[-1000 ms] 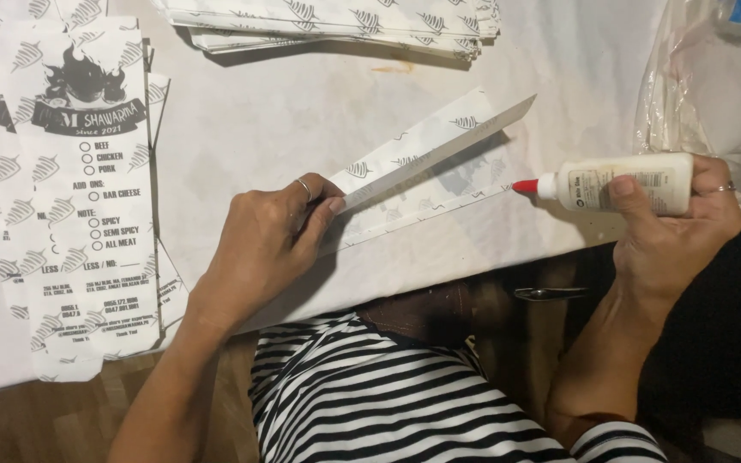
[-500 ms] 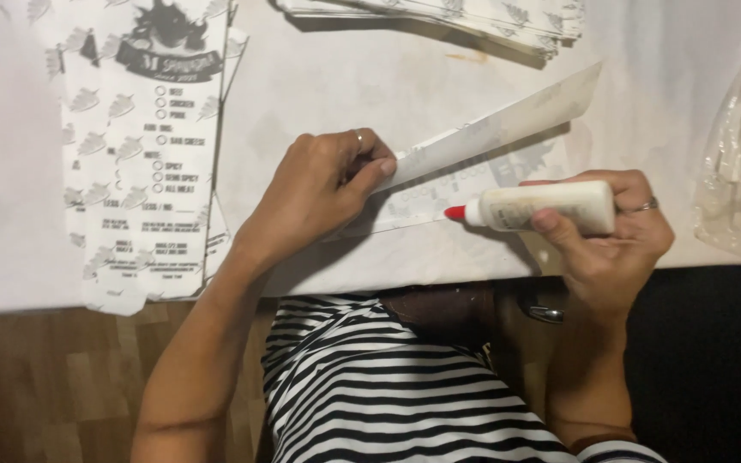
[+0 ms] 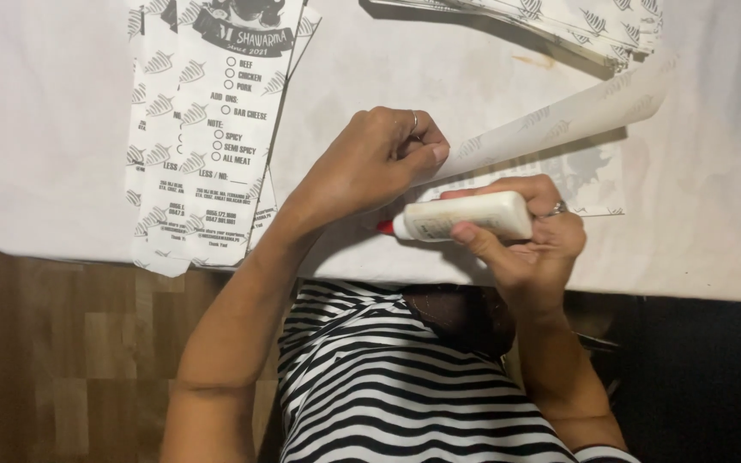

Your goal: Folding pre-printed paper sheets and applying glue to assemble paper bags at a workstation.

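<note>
- Fingers of the left hand (image 3: 379, 163) are bunched together and pinch the near end of a long flap of the printed paper sheet (image 3: 559, 116), lifting it off the part that lies flat on the white table (image 3: 45, 129).
- Right-hand fingers (image 3: 473, 233) are wrapped tight around a white glue bottle (image 3: 465, 216), the thumb on its near side; the right hand (image 3: 529, 244) holds it lying sideways, close to the table's near edge.
- Its red nozzle (image 3: 385, 227) points left and sits just under the left hand's heel, at or just beside the left end of the flat strip of the sheet; whether it touches the paper I cannot tell.
- As I judge it, gluing of this sheet is only at its start: no glue line shows along the exposed strip, which runs from the nozzle off toward the right, and the flap is not yet pressed down.
- Finished or waiting pieces cannot be told apart: one stack of printed papers (image 3: 207, 129) lies toward the table's left, reaching its near edge, and another pile (image 3: 576, 26) lies along the far edge to the right.
- Head view alone is given; the striped shirt (image 3: 405, 386) fills the bottom, below the near edge.
</note>
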